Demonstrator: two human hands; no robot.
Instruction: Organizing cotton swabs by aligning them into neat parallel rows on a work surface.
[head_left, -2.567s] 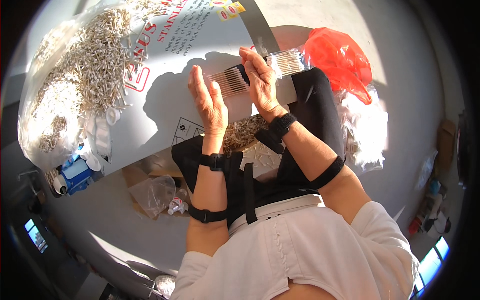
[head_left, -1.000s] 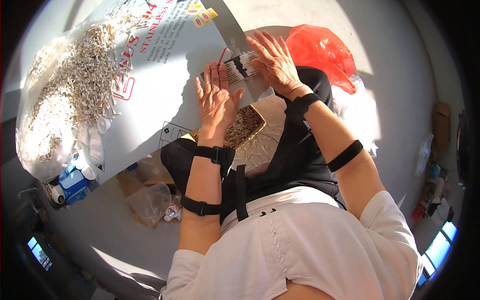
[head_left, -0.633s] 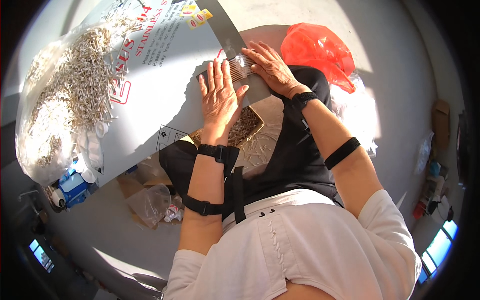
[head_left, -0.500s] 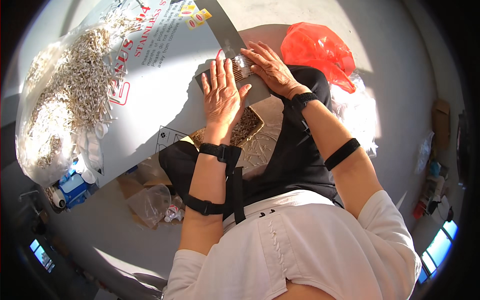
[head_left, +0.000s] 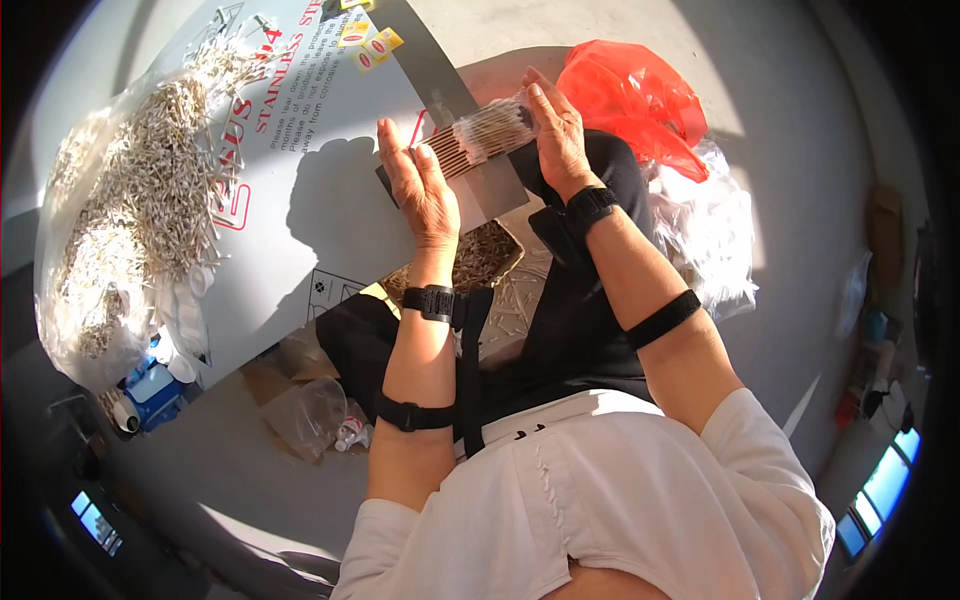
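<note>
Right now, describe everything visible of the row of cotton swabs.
The row of cotton swabs is flat: thin brownish sticks side by side, wooden-looking, with fluffy white tips near the middle. It slants away to the right over the grey panel, between left hand and right hand, one at each end. Whether it rests there is unclear.

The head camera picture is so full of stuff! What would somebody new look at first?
Probably the bright red plastic bag at the upper right, just past the right hand. Next might come the huge heap of loose swabs in and around a clear bag on the left of the table. Then there's the neat row of swabs between the left hand and the right.
</note>
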